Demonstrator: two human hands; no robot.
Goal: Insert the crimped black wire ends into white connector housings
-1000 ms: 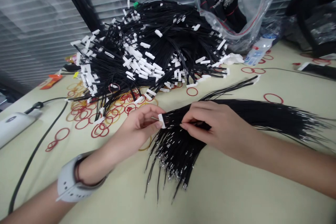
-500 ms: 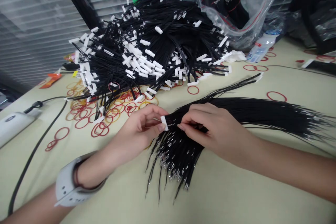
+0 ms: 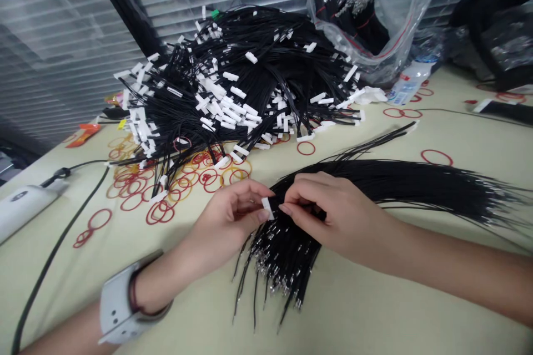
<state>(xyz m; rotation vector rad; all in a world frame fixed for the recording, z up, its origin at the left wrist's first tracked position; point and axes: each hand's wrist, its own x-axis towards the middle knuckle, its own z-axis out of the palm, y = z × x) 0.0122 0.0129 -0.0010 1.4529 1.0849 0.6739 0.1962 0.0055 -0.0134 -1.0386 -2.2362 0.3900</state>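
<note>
While the left hand (image 3: 231, 216) pinches a white connector (image 3: 267, 208), the right hand (image 3: 333, 205) pinches black wires (image 3: 375, 183) on a pale table (image 3: 375, 305), red rubber bands (image 3: 135, 194) and window blinds (image 3: 62, 39) beyond.

Two bare hands, the left hand (image 3: 231, 216) and the right hand (image 3: 333, 213), with short, unpainted fingernails (image 3: 263, 215). Around the left wrist, a wide pale grey band (image 3: 116, 302) with a flat, pointed strap end. Just beside it, on the same wrist, a thin dark red cord (image 3: 132, 294), snug against the skin.
</note>
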